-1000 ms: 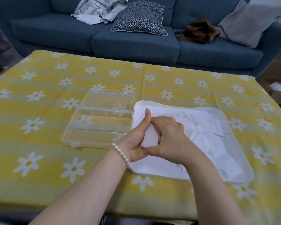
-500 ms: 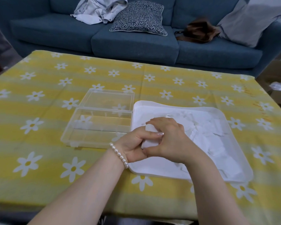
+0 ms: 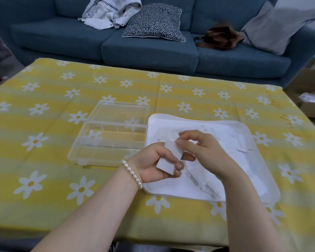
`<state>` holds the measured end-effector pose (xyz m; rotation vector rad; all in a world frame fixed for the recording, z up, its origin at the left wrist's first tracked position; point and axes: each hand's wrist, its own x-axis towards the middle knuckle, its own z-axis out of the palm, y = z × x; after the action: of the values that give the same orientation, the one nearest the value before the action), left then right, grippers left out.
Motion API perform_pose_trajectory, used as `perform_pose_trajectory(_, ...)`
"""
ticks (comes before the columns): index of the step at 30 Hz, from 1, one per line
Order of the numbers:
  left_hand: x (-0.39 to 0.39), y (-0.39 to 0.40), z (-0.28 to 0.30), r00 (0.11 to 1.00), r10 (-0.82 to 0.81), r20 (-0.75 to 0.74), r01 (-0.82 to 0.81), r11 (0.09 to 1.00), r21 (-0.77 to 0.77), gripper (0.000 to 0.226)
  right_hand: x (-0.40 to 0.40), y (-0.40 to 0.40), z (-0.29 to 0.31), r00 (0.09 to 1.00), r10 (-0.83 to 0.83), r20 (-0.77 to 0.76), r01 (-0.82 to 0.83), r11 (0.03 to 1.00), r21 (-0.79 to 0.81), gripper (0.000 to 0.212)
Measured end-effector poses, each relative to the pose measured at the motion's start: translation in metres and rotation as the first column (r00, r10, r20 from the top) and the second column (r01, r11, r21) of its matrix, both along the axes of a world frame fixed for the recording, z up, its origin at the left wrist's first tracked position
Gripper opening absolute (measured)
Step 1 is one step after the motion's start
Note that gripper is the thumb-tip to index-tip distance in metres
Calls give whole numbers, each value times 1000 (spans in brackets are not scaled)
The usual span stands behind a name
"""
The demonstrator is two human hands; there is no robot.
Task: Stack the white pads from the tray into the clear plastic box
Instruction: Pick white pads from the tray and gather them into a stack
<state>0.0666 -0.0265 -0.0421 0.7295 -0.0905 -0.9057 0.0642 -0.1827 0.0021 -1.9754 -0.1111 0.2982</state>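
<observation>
You're gripping a small pad stack in your left hand above the tray, right hand loosely curled, holding nothing, so you're probably gathering more before loading the clear box left of the tray.

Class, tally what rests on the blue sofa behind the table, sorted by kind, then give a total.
Cushions: 2, a dark herringbone-patterned cushion and a plain grey cushion.
Garments: 1, a crumpled pale grey jacket.
Bags: 1, a slumped brown leather bag.
Total: 4
</observation>
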Motion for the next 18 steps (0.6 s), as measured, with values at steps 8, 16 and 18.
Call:
perform_pose_trajectory(8,-10,0,6,999,38,35,-45,971,235,17,-5,8,-1,997,-2,-81,3,1000,17,18)
perform_pose_trajectory(16,-15,13,12,999,33,5,-33,966,255,15,-1,-3,-4,991,130,-14,-119,940,320,33)
perform_pose_trajectory(18,-17,16,16,1000,-15,13,13,981,195,12,0,-7,-4,972,233,20,-217,867,448,41)
